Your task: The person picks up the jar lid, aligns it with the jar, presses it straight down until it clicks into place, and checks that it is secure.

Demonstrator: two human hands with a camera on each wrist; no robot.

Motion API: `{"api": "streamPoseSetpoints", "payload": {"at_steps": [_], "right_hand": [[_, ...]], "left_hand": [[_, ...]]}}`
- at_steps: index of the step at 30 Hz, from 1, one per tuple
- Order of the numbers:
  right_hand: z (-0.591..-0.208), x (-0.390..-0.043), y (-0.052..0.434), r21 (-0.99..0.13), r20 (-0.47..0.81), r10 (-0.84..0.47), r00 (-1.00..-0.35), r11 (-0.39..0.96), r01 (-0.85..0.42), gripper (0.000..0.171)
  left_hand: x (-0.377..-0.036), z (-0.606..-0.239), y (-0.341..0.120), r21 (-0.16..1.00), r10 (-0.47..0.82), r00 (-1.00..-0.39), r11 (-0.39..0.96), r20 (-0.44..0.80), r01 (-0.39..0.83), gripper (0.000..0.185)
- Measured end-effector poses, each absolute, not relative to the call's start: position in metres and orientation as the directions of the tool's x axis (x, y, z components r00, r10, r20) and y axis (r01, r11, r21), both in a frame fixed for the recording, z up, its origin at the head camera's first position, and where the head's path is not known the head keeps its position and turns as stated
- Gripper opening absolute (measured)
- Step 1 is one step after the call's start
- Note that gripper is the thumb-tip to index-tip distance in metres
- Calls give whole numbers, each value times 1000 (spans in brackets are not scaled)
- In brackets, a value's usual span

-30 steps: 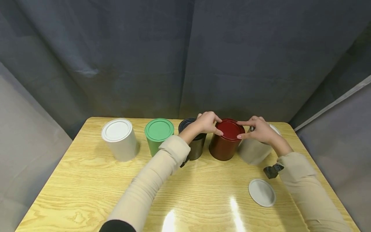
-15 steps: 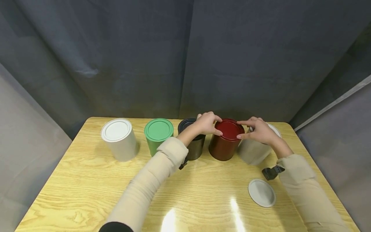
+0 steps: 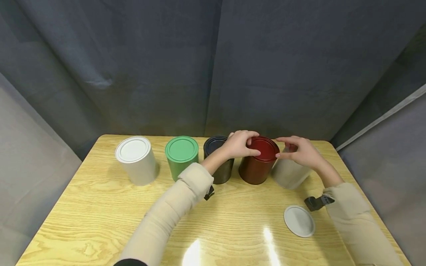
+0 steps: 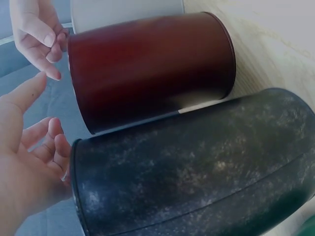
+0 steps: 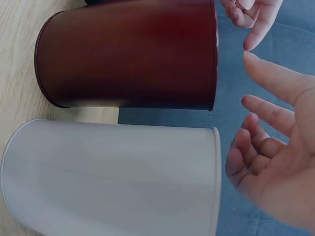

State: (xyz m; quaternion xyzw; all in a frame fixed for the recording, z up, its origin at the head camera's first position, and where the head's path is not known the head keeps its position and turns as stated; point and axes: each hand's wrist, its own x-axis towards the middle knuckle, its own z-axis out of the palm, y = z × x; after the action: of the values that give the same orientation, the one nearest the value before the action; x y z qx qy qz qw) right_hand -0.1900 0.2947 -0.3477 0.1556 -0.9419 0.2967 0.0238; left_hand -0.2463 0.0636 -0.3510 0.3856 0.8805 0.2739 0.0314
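Both hands hover loose-fingered, holding nothing – left hand point(image 3: 240, 143) and right hand point(image 3: 301, 151) flank the lid of the red can point(image 3: 257, 164) by the table's point(image 3: 100, 207) far edge, right hand hiding the open grey can's point(image 3: 288, 173) mouth – contact unclear.

Right hand point(image 5: 275, 172) hovers open just above red can point(image 5: 128, 54) and grey can point(image 5: 108, 177)
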Motion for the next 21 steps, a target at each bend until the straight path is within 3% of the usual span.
{"api": "streamPoseSetpoints", "payload": {"at_steps": [21], "right_hand": [[-343, -163, 298, -599, 281, -331, -901, 672, -435, 48]], "left_hand": [[-215, -350, 64, 703, 731, -629, 302, 263, 644, 60]]}}
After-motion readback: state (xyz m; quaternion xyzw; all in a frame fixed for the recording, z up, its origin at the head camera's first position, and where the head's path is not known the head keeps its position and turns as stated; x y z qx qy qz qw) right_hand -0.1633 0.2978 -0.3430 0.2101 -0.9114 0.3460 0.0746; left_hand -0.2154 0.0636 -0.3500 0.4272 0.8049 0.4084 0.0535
